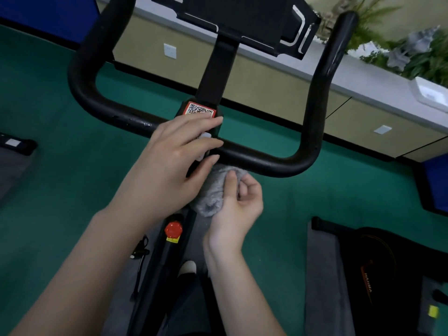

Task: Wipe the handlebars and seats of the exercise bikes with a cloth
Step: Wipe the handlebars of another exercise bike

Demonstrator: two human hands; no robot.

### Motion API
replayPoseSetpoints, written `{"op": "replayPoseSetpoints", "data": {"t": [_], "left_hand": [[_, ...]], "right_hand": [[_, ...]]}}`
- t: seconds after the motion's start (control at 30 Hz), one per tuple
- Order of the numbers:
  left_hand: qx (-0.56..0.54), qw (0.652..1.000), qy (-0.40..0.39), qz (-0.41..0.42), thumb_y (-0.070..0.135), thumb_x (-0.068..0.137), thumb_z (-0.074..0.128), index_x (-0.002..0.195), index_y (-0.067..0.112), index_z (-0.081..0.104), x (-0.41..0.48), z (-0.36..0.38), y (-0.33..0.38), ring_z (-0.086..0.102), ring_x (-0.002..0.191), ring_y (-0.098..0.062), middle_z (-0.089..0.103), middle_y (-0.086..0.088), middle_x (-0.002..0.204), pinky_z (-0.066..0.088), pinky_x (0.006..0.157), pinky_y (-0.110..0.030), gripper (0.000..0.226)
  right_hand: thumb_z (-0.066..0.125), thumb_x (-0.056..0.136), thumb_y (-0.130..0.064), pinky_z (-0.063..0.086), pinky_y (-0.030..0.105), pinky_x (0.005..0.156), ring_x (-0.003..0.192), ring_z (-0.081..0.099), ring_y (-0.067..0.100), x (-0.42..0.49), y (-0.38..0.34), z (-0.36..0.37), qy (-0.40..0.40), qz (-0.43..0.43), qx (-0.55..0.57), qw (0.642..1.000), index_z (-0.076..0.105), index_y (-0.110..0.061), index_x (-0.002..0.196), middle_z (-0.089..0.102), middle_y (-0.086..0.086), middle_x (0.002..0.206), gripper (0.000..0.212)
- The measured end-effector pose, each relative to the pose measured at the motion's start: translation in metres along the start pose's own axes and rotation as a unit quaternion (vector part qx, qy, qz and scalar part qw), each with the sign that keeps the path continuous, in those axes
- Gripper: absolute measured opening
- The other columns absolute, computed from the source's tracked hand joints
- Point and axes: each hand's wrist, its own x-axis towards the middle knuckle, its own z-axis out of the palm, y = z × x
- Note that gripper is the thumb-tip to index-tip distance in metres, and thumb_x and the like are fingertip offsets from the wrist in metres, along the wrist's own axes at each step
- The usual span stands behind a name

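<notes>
**Cloth at the centre of the handlebars**

The left hand (169,161) lies flat and released, fingers spread, over the middle of the black handlebars (264,158) — its fingertips reach the stem just below a red-bordered QR sticker (200,109). The right hand (236,202) is clenched around a bunched grey cloth (213,190), thumb pressing on top; the cloth's upper end touches the underside of the crossbar, just right of the stem. Both arms are bare. Beneath the hands, a red knob (173,229) sits on the bike's black frame (167,275). The handlebars curve up on either side towards a black console holder (242,23). The floor (48,105) is green, and a second machine (378,275) stands well apart on the right — its details are dark.
</notes>
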Motion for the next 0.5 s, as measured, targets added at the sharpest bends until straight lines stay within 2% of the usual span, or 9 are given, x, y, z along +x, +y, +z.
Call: {"op": "replayPoseSetpoints", "data": {"t": [0.1, 0.23, 0.3, 0.4, 0.5], "left_hand": [[-0.011, 1.0, 0.0, -0.001, 0.018, 0.091, 0.057, 0.107, 0.006, 0.069, 0.0, -0.003, -0.001, 0.047, 0.129, -0.021, 0.056, -0.004, 0.134, 0.038, 0.104, -0.044, 0.024], [-0.011, 1.0, 0.01, 0.004, 0.013, 0.09, 0.059, 0.105, 0.004, 0.07, 0.002, -0.001, 0.0, 0.049, 0.127, -0.024, 0.057, -0.006, 0.131, 0.04, 0.101, -0.048, 0.02], [-0.007, 1.0, 0.018, 0.004, 0.012, 0.09, 0.059, 0.104, 0.004, 0.07, 0.002, 0.001, 0.001, 0.049, 0.126, -0.024, 0.058, -0.006, 0.13, 0.04, 0.099, -0.048, 0.019], [-0.002, 1.0, 0.028, 0.001, 0.012, 0.09, 0.058, 0.104, 0.004, 0.07, 0.0, 0.003, 0.001, 0.048, 0.127, -0.024, 0.058, -0.006, 0.13, 0.038, 0.102, -0.044, 0.02], [0.021, 0.999, 0.036, -0.003, 0.013, 0.089, 0.059, 0.105, 0.005, 0.07, 0.001, 0.006, 0.004, 0.049, 0.125, -0.025, 0.058, -0.007, 0.129, 0.036, 0.102, -0.039, 0.021]], "right_hand": [[0.054, 0.093, 0.001, 0.051, 0.044, 0.086, 0.085, 0.061, 0.025, 0.0, 0.001, 0.008, -0.043, 0.04, 0.013, 0.998, 0.055, -0.009, 0.087, 0.066, 0.018, 0.09, 0.012], [0.055, 0.092, 0.005, 0.054, 0.025, 0.07, 0.076, 0.064, 0.017, 0.006, -0.001, 0.001, -0.068, 0.061, 0.032, 0.995, 0.057, -0.004, 0.088, 0.068, 0.01, 0.081, 0.009], [0.055, 0.09, 0.007, 0.054, 0.021, 0.065, 0.07, 0.065, 0.013, 0.011, -0.007, -0.008, -0.045, 0.069, 0.062, 0.995, 0.057, -0.003, 0.087, 0.069, 0.005, 0.075, 0.011], [0.055, 0.089, 0.009, 0.055, 0.025, 0.066, 0.065, 0.065, 0.012, 0.024, -0.018, -0.02, 0.02, 0.064, 0.102, 0.993, 0.055, -0.007, 0.083, 0.068, -0.002, 0.067, 0.018], [0.053, 0.091, 0.008, 0.054, 0.025, 0.066, 0.065, 0.063, 0.01, 0.022, -0.018, -0.016, 0.016, 0.068, 0.101, 0.992, 0.055, -0.006, 0.085, 0.066, 0.0, 0.069, 0.016]]}}
